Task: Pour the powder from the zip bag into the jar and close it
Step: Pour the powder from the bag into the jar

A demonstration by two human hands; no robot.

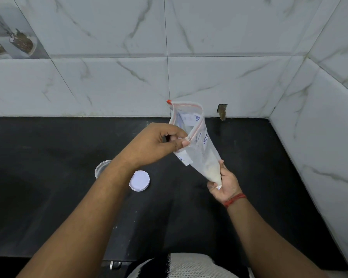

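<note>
Bag open, held up over the counter

I hold the clear zip bag (195, 145) upright mid-frame, its orange-red zip strip gaping, slider at the top left corner, white labels with blue writing on its side. Pale powder (213, 173) sits bunched in the bottom corner, lower right of the bag. The jar (101, 169), clear and open, stands left of centre on the black counter, partly behind my forearm, with its white lid (139, 180) lying flat just to its right.

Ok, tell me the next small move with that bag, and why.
Probably swing the zip bag left over the jar: its mouth already gapes open, pinched by the left hand, powder sits in the bottom corner held by the right hand, and the lid lies off.
</note>
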